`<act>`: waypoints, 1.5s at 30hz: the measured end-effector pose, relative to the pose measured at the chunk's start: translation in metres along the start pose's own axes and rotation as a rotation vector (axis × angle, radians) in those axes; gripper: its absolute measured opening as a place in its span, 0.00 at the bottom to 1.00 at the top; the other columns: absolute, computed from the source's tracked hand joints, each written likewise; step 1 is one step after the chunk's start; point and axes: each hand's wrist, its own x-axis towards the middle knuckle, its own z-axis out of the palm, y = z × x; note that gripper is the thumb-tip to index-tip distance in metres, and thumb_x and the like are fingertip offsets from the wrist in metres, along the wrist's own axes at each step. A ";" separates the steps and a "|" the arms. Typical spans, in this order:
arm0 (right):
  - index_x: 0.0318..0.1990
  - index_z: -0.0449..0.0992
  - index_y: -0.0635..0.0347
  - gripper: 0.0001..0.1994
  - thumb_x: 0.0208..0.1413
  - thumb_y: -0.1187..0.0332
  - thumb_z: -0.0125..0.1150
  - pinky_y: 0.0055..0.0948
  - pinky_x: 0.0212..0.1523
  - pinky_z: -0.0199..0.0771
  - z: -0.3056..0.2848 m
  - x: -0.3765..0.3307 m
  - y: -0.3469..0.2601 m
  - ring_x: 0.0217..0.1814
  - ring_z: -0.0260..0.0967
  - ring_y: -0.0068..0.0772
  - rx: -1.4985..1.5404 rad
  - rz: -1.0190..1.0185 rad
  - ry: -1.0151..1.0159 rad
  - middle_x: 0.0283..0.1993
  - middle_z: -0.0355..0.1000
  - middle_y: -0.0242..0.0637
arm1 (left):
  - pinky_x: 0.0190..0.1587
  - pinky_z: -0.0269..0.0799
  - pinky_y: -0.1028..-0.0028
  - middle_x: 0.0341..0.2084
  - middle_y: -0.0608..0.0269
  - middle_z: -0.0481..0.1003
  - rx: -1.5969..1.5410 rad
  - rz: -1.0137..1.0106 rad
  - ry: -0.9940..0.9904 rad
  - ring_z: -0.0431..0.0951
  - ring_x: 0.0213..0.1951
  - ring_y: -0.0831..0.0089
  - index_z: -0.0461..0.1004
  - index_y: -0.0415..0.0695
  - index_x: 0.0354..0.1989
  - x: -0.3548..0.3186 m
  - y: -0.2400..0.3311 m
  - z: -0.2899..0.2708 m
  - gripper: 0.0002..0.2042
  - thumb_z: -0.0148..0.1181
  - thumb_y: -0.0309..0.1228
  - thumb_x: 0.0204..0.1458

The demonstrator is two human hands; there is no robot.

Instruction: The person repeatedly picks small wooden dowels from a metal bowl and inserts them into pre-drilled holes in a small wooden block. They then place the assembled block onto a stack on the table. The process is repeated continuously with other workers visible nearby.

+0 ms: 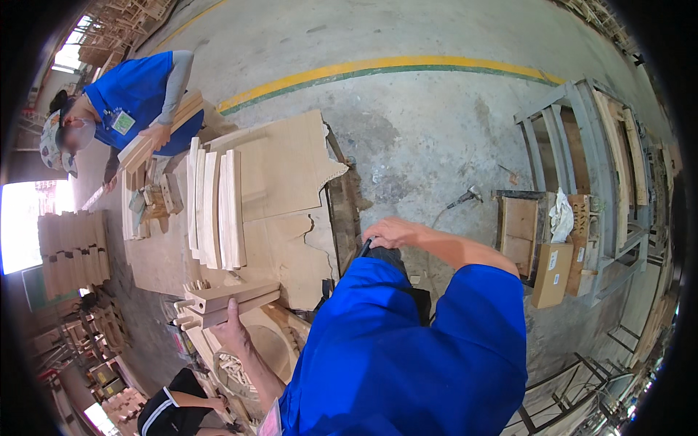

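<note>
Two pale, squared wooden bars (213, 297) with pegs jutting from their left ends sit in our left hand (231, 333); we pinch them, thumb against the near bar, the other fingers hidden. Our right hand (390, 232) is at our waist, fingers bent by a slim black object (366, 247); we cannot tell whether they grip it. Beyond the bars, a row of long, pale wooden slats (231, 211) lies on the worktop covered in brown cardboard (283, 167). Across from us, a co-worker in blue (131, 94) holds wooden pieces.
</note>
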 end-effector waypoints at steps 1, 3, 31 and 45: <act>0.47 0.78 0.51 0.13 0.56 0.61 0.63 0.47 0.43 0.72 -0.004 0.007 -0.001 0.47 0.74 0.52 0.010 -0.005 0.000 0.43 0.78 0.41 | 0.59 0.71 0.65 0.52 0.48 0.74 0.017 -0.001 0.013 0.76 0.51 0.62 0.66 0.30 0.59 -0.001 0.000 0.001 0.30 0.73 0.25 0.49; 0.47 0.78 0.52 0.13 0.56 0.61 0.63 0.47 0.44 0.73 -0.011 0.017 -0.004 0.47 0.74 0.52 -0.007 -0.010 -0.040 0.43 0.78 0.41 | 0.58 0.71 0.65 0.52 0.49 0.74 0.052 -0.003 0.038 0.76 0.50 0.62 0.66 0.30 0.59 -0.002 0.002 0.003 0.29 0.72 0.25 0.49; 0.50 0.79 0.53 0.28 0.39 0.58 0.77 0.45 0.48 0.77 0.000 0.056 -0.032 0.51 0.75 0.48 -0.503 0.086 -0.194 0.49 0.78 0.41 | 0.46 0.77 0.73 0.38 0.62 0.82 0.037 -0.180 -0.036 0.80 0.39 0.75 0.79 0.35 0.45 -0.021 0.019 0.009 0.22 0.78 0.29 0.42; 0.55 0.72 0.59 0.36 0.35 0.73 0.85 0.40 0.63 0.71 0.040 0.227 -0.302 0.61 0.72 0.37 0.672 -0.413 -0.462 0.56 0.76 0.42 | 0.61 0.70 0.60 0.55 0.49 0.74 0.106 0.197 0.025 0.74 0.58 0.51 0.73 0.45 0.56 -0.050 0.011 -0.022 0.29 0.75 0.32 0.42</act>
